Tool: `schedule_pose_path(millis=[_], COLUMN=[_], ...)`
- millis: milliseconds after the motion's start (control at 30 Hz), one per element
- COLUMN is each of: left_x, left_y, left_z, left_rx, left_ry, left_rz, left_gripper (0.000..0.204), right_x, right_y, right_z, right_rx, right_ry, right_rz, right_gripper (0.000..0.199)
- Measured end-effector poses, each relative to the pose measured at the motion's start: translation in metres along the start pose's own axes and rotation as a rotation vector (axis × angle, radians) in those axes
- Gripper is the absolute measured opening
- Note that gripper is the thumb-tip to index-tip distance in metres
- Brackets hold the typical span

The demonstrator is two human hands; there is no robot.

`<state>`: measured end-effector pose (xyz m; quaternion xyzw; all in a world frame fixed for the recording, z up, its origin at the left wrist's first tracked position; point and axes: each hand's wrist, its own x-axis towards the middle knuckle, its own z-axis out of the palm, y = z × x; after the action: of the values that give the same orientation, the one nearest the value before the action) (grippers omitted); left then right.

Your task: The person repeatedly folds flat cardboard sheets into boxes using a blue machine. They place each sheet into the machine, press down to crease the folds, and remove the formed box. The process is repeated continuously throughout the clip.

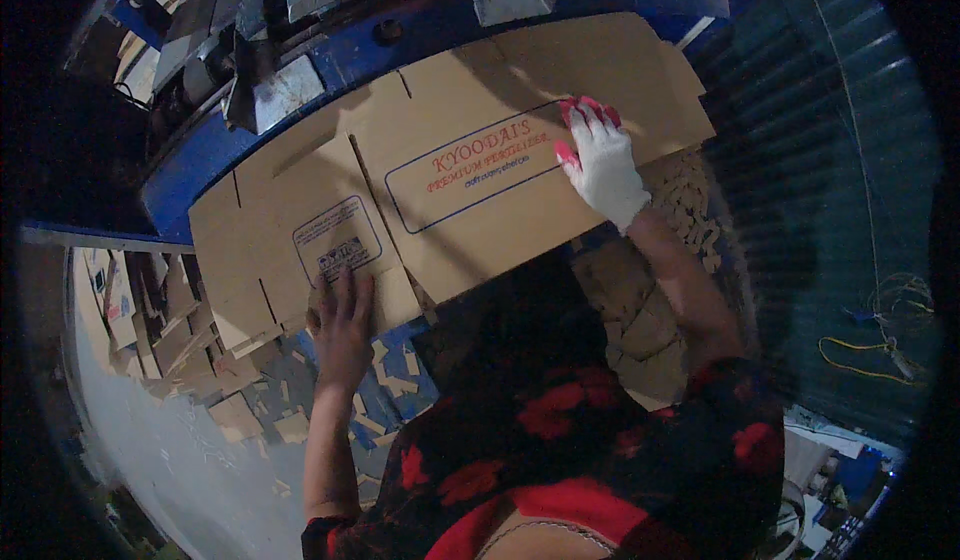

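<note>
A wide flattened cardboard box blank (468,245) lies before me, tilted up to the right, with slots cut along its edges and blue-framed printing on two panels. My left hand (343,315) is bare. Its fingers stretch over the near edge of the left panel, just below the smaller printed frame. On the right, my right hand (603,168) wears a white glove with pink fingertips. It rests spread on the large panel, at the right end of the larger printed frame. Neither hand is closed around the cardboard.
Beyond the cardboard runs a blue machine (425,42) with metal plates (287,93) on it. Cardboard offcuts (285,405) litter the floor, and cardboard pieces (175,325) lean at the left. A green corrugated wall (830,190) with a yellow cord (850,357) stands right.
</note>
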<state>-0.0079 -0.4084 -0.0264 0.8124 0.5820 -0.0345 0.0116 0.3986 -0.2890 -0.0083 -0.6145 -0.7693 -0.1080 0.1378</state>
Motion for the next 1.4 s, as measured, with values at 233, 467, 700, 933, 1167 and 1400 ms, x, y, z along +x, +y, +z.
schedule_pose_path(millis=[233,467,700,933,1167,1400], left_x=[-0.001,0.010,0.077,0.086,0.094,0.094], left_y=[0.001,0.001,0.050,0.052,0.052,0.046], left_z=[0.000,-0.054,0.002,0.023,0.016,0.001], left_rx=[-0.047,-0.115,-0.267,-0.190,-0.166,-0.283], left_ry=[-0.036,-0.358,0.213,0.187,0.101,-0.011], left_rz=[0.002,-0.019,-0.089,-0.123,-0.197,-0.205], left_gripper=[0.067,0.056,0.049,0.048,0.047,0.047], right_x=[0.002,0.012,0.015,0.014,0.016,0.017], right_y=[0.008,-0.025,-0.084,-0.087,-0.087,-0.088], right_z=[0.017,0.005,0.020,0.016,0.017,0.010], right_rx=[-0.188,-0.238,-0.094,-0.123,-0.082,-0.053], right_ry=[0.050,-0.100,-0.126,-0.142,-0.105,-0.124], right_rz=[-0.011,0.017,-0.258,-0.267,-0.287,-0.265], right_gripper=[0.037,0.049,0.060,0.061,0.060,0.057])
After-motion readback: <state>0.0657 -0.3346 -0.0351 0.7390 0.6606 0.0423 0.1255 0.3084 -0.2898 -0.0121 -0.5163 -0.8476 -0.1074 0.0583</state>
